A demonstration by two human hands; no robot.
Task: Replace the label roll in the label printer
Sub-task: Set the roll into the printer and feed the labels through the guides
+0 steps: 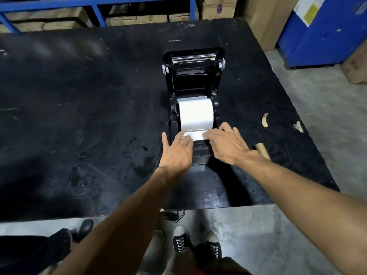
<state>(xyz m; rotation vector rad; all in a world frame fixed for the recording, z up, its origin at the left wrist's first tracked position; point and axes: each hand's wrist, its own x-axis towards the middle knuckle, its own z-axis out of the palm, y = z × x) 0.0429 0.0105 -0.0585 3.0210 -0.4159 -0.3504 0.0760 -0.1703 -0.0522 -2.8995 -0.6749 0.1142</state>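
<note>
Black label printer [193, 155] near the middle of the dark counter [79, 116], lid [193, 56] swung up and back, the word "Xprinter" legible just above it in the view.

White label roll [196, 114] seated in the open bay between the two side holders, axis running left to right. Loose end [195, 134] of the roll drawn forward toward the front of the bay and lying flat.

Left hand [175, 153] palm down, fingers straight and resting on the left part of the loose end, thumb spread out to the left; grips nothing. Right hand [226, 144] likewise palm down, fingers extended, fingertips on the right part of the loose end; holds nothing. Both forearms reaching in over the near edge of the counter.

Brown cardboard core [262, 150] on the counter just beside the right wrist, partly hidden behind it. Curved cardboard scrap [265, 120] and pale paper scrap [298, 127] farther right, near the counter's right edge and well apart from the printer.

Black cable [174, 215] hanging below the near edge. Black lace-up shoes [179, 242] with white toecaps on the grey concrete floor [278, 235]; one further dark shoe [85, 227] at lower left.

Blue rack [95, 6] with cardboard boxes [59, 16] behind the counter; blue cabinet [321, 36] at upper right.
</note>
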